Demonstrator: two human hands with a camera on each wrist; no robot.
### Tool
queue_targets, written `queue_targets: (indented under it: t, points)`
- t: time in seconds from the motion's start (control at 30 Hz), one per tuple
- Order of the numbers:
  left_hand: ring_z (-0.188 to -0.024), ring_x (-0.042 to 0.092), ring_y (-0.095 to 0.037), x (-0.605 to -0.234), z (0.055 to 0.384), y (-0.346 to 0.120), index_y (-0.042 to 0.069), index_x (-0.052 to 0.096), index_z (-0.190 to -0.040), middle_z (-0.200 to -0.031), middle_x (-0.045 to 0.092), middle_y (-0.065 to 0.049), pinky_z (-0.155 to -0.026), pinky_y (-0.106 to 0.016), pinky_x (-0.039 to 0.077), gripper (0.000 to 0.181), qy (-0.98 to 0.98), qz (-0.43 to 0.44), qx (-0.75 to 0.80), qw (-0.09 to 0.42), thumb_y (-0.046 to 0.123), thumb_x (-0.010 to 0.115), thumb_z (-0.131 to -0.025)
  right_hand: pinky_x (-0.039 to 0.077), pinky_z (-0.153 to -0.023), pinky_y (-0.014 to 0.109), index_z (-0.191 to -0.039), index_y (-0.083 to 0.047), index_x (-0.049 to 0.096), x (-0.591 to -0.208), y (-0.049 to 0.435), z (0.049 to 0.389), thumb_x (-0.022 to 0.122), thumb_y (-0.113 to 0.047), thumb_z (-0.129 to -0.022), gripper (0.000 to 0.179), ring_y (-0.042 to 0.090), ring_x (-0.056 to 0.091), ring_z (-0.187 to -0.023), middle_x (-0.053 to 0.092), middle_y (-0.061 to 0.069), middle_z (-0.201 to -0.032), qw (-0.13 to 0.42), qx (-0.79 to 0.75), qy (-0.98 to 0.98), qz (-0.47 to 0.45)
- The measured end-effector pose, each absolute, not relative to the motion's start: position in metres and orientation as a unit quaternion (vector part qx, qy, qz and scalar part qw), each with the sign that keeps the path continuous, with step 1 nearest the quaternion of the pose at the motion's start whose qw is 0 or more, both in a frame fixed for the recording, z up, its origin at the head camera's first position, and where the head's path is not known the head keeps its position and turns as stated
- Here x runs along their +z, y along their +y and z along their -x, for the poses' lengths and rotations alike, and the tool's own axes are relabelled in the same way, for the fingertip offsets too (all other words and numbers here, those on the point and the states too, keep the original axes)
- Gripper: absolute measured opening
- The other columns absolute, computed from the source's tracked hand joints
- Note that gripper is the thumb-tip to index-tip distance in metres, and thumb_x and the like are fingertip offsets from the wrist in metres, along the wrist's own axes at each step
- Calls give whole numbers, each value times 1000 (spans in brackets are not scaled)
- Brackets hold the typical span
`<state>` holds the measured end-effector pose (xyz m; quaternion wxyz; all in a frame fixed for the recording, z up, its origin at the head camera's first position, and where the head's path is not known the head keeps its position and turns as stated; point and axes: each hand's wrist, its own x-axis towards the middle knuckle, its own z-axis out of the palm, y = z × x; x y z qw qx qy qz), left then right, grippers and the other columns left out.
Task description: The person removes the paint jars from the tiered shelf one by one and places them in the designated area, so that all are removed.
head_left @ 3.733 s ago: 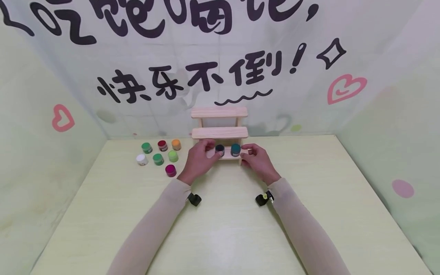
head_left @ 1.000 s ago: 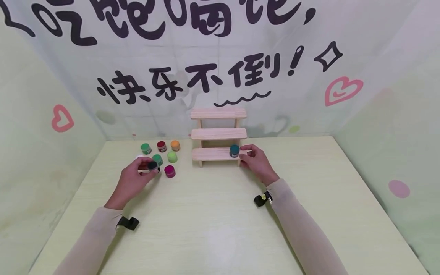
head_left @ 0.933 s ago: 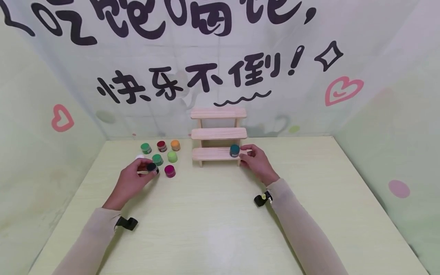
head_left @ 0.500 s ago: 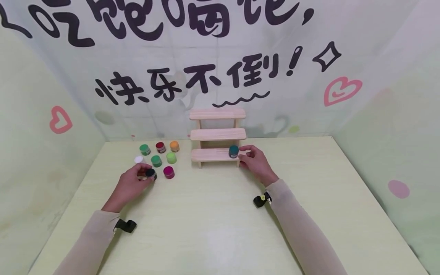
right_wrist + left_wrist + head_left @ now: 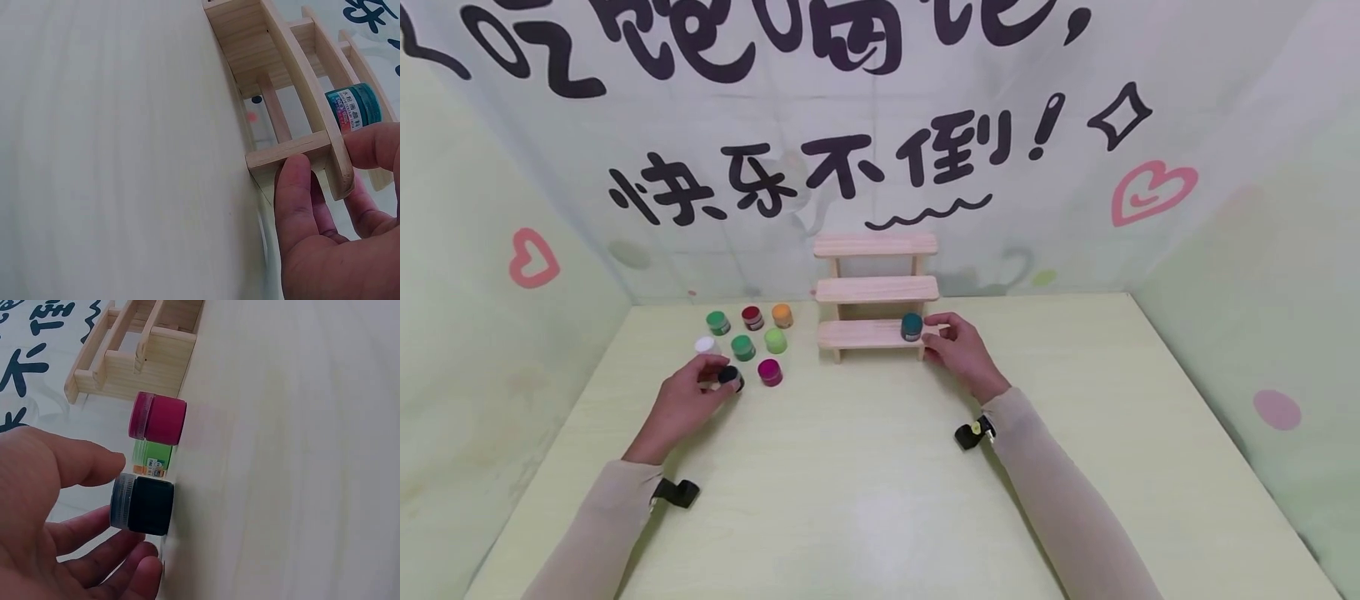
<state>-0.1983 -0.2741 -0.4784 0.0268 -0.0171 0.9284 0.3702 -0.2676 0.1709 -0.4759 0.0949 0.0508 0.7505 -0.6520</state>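
My left hand (image 5: 688, 398) has its thumb and fingers around a black paint jar (image 5: 150, 506), which stands on the table at the front of the jar group. In the left wrist view the thumb lies along the lid's near edge, with fingers behind. My right hand (image 5: 962, 354) grips the right end of the lowest step of a three-tier wooden display stand (image 5: 865, 333). Its fingers (image 5: 294, 190) press against the stand's leg and board. On that step, beside the right hand, stands a teal paint jar (image 5: 912, 327) with a printed label.
Around the left hand are a white jar (image 5: 706, 347), two green jars (image 5: 742, 347), a dark red jar (image 5: 752, 317), an orange jar (image 5: 782, 315), a lime jar (image 5: 776, 340) and a magenta jar (image 5: 770, 372). A printed cloth wall stands behind the stand.
My left hand has carried the black jar from the lowest step left to the table and lowered it beside the magenta jar. My right hand stays on the stand.
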Motion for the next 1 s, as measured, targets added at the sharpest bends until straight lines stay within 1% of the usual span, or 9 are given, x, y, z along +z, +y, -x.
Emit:
queue_targets:
  t: [0.1, 0.23, 0.4, 0.53, 0.6, 0.87, 0.93, 1.0]
  points:
    - [-132, 57, -42, -475, 197, -270, 3, 55, -144, -144, 60, -25, -108, -57, 53, 55, 925, 24, 379, 11, 37, 69, -103, 60, -79, 20, -135, -9, 62, -475, 171, 267, 68, -13, -103, 33, 18, 54, -88, 45, 6, -102, 93, -655, 748, -53]
    - [-136, 53, -43, -469, 196, -265, 3, 56, -144, -147, 57, -24, -111, -59, 49, 55, 921, 32, 388, -15, 39, 67, -104, 61, -80, 21, -134, -9, 62, -475, 170, 266, 68, -12, -103, 32, 18, 56, -86, 47, 6, -101, 89, -657, 747, -48]
    - [-135, 54, -44, -462, 196, -256, 3, 58, -141, -144, 59, -24, -110, -60, 47, 51, 922, 20, 384, -41, 36, 67, -104, 62, -85, 25, -136, -10, 61, -478, 171, 267, 68, -14, -103, 33, 19, 58, -86, 49, 7, -101, 88, -651, 753, -43]
    - [-133, 57, -43, -458, 197, -248, 1, 61, -138, -141, 62, -23, -107, -58, 47, 47, 921, -1, 384, -64, 33, 68, -104, 62, -84, 25, -135, -9, 61, -478, 171, 266, 67, -13, -103, 33, 18, 57, -86, 49, 6, -100, 88, -656, 749, -39]
    - [-131, 58, -43, -456, 198, -244, 1, 62, -136, -139, 63, -22, -106, -57, 47, 46, 920, -10, 386, -71, 33, 68, -104, 62, -81, 24, -134, -8, 62, -478, 170, 266, 67, -11, -103, 32, 18, 57, -85, 49, 6, -99, 87, -660, 745, -37]
    - [-131, 57, -38, -449, 204, -225, 6, 62, -138, -137, 63, -18, -101, -50, 48, 45, 912, -18, 407, -55, 35, 66, -104, 62, -82, 24, -134, -9, 62, -476, 171, 265, 67, -12, -103, 31, 19, 58, -85, 49, 6, -97, 81, -658, 747, -38]
    - [-131, 57, -39, -449, 205, -219, 5, 62, -137, -138, 63, -19, -103, -51, 49, 43, 908, -20, 416, -54, 32, 67, -104, 62, -81, 24, -133, -9, 62, -476, 170, 265, 67, -12, -103, 31, 18, 58, -84, 49, 6, -97, 82, -659, 747, -39]
    - [-130, 58, -40, -449, 207, -214, 4, 63, -135, -140, 63, -19, -106, -55, 49, 40, 903, -26, 424, -56, 28, 68, -104, 61, -80, 23, -133, -8, 62, -475, 170, 264, 67, -11, -102, 31, 17, 57, -83, 49, 6, -98, 82, -659, 747, -41]
